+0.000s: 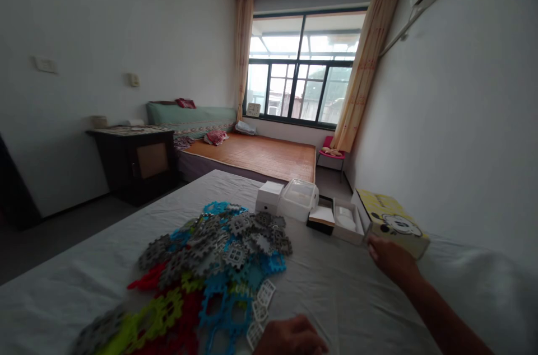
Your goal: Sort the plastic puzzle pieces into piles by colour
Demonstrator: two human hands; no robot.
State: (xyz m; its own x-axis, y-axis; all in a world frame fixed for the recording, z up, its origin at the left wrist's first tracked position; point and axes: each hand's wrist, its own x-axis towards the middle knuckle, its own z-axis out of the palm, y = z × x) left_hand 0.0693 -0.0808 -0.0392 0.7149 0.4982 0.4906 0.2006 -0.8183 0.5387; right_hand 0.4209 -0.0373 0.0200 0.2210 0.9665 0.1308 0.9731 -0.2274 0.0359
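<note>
My right hand reaches to the near left corner of a yellow cardboard box printed with a cartoon face. Its fingers are bunched together against that corner. Low in the view, my left hand rests by the cloth with its fingers curled; whatever may be inside them is hidden. White plastic lattice pieces lie just left of it. A large heap of interlocking plastic tiles spreads further left, with grey pieces on top and blue, lime green and red pieces lower down.
Along the table's far edge stand a small white box, a clear plastic container, a dark open box and an open white box. A pale cloth covers the table. Beyond are a bed and a dark cabinet.
</note>
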